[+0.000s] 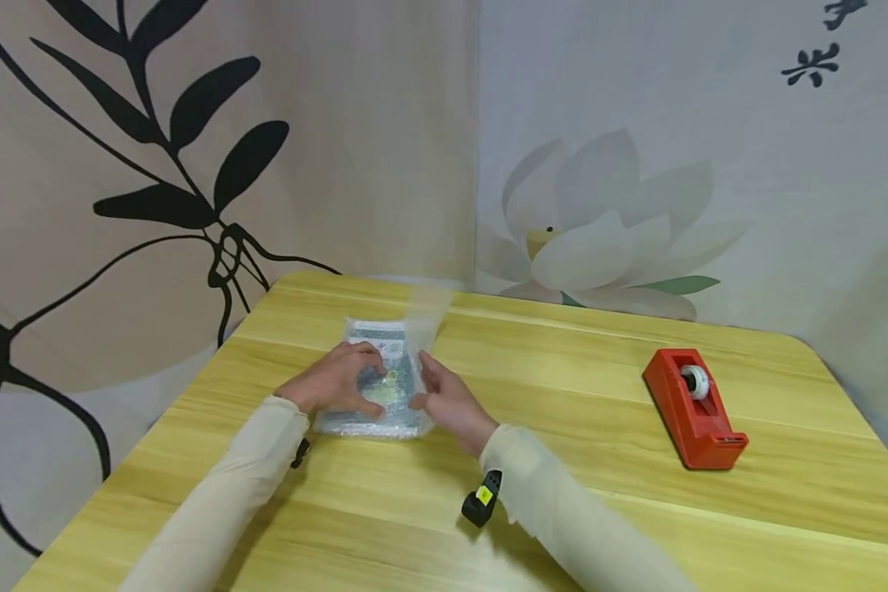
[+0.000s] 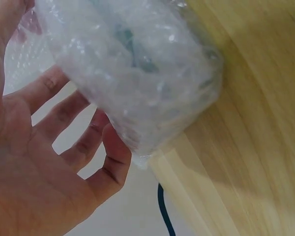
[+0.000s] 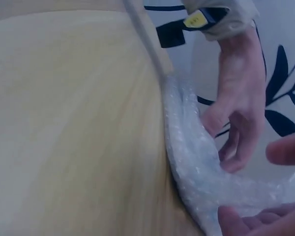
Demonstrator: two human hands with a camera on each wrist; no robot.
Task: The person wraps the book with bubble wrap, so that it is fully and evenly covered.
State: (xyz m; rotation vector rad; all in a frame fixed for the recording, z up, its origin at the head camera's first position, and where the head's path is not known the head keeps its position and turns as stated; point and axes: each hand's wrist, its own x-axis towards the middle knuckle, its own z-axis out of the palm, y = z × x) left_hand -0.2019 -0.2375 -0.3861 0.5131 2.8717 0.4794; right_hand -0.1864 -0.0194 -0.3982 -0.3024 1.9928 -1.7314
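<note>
A flat item wrapped in clear bubble wrap [image 1: 400, 393] lies on the left part of the table; printed white and green shows through, but its kind cannot be told. A loose flap [image 1: 427, 311] of the wrap stands up along its right side. My left hand [image 1: 336, 380] rests on the package's left side, thumb and fingers spread apart. In the left wrist view its relaxed fingers [image 2: 81, 147] touch the wrap's edge. At the right edge is my right hand [image 1: 455, 407], its thumb [image 3: 287, 149] apart from the fingers, which touch the wrap.
A red tape dispenser [image 1: 677, 419] with a roll of tape [image 1: 696, 382] stands on the right side of the wooden table [image 1: 562, 362]. Behind the table hang curtains printed with dark leaves [image 1: 200, 103] and a pale flower [image 1: 599, 222].
</note>
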